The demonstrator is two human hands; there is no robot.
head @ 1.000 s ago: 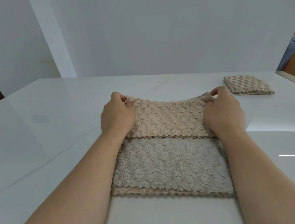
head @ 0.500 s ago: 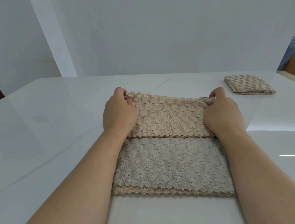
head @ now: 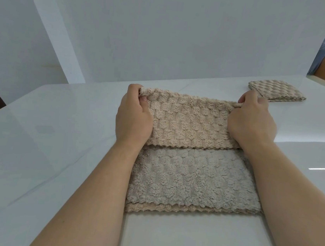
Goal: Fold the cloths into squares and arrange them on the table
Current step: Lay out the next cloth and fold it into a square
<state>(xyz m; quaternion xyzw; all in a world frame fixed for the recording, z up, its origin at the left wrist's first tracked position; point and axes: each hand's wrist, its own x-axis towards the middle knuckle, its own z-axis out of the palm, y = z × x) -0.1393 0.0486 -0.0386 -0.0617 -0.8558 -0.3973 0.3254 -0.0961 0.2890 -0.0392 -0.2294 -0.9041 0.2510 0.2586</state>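
Pinching the far corners of a fluffy beige cloth (head: 192,174), the person leans over a glossy white table (head: 43,149). Their left hand (head: 134,117) has thumb and curled fingers closed on the corner at 10 o'clock of the cloth. Their right hand (head: 251,123) grips the matching corner at 2 o'clock the same way, fingers tucked over the edge. Between the hands, the far half of the cloth is doubled back toward the person, warmer beige face up, its scalloped hem lying across the cloth's middle. The near half lies flat at 6 o'clock, greyer face up, with a beige layer peeking out beneath its near edge. Both forearms run along the cloth's sides, the right one covering part of that side. At 2 o'clock on the table, well apart from the hands, sits a second cloth (head: 276,92), folded into a neat square of what looks like several layers, though it's too far off to count. A plain white wall (head: 168,32) stands behind the table at 12 o'clock
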